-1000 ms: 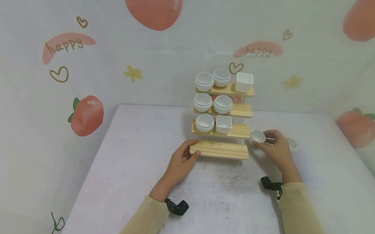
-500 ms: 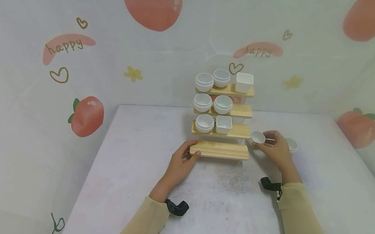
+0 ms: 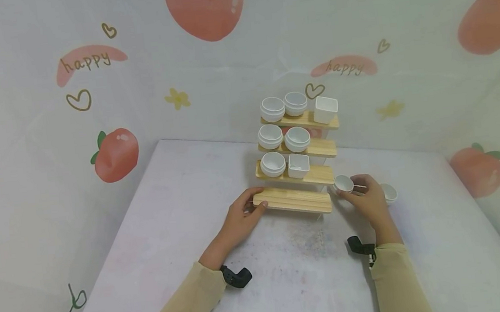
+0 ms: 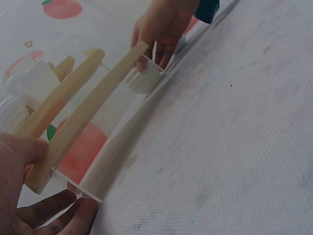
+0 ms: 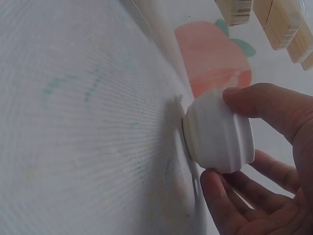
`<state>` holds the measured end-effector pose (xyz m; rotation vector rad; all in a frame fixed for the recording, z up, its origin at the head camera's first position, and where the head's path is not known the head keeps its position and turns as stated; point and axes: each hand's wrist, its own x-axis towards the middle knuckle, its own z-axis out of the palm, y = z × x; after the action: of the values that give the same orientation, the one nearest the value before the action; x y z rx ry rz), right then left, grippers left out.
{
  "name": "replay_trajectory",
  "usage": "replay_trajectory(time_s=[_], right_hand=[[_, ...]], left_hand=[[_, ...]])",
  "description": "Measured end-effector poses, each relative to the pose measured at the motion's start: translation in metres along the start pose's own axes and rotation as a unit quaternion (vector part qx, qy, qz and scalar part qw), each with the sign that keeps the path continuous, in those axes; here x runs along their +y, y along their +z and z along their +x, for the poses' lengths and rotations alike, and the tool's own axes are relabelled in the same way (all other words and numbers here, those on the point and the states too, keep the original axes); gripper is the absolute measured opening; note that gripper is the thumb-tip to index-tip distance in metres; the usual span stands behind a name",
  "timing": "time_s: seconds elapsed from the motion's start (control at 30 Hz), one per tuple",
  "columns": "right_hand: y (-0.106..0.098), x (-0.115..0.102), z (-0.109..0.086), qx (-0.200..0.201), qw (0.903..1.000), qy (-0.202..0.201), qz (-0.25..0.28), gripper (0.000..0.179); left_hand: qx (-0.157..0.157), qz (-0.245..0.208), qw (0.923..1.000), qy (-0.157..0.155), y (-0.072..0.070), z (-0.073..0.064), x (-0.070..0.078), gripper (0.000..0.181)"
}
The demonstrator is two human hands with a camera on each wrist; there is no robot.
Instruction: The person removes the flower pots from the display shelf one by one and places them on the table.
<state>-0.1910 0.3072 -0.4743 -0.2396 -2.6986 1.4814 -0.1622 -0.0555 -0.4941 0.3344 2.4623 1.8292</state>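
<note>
A tiered wooden display rack [image 3: 292,200] stands on the table with clear side panels. Its lowest step is bare. My left hand [image 3: 241,216] holds the left end of that step; in the left wrist view the thumb lies on the wood and the other fingers [image 4: 73,215] are by the clear side panel. To the right of the rack, my right hand [image 3: 370,198] pinches a small round white bowl [image 3: 342,184] between thumb and fingers. In the right wrist view this bowl [image 5: 217,132] has a ridged side and its base is right at the tabletop.
On the upper steps stand several round white bowls [image 3: 270,136] and two square ones [image 3: 299,165]. Another round white bowl [image 3: 390,192] sits on the table [image 3: 291,284] just right of my right hand, partly hidden by it. A printed cloth wall [image 3: 223,77] rises behind the rack.
</note>
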Motion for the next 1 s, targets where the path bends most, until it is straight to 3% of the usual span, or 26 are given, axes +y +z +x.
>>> replay_trajectory(time_s=[0.77, 1.0], right_hand=[[-0.002, -0.007, -0.002, 0.017, 0.9997, -0.002, -0.019, 0.071], [-0.006, -0.012, -0.002, 0.033, 0.9987, -0.03, -0.024, 0.066]], left_hand=[[-0.003, -0.001, 1.0, 0.009, -0.001, -0.001, -0.002, 0.043], [-0.002, -0.008, 0.9999, 0.007, -0.001, 0.0, 0.0, 0.043]])
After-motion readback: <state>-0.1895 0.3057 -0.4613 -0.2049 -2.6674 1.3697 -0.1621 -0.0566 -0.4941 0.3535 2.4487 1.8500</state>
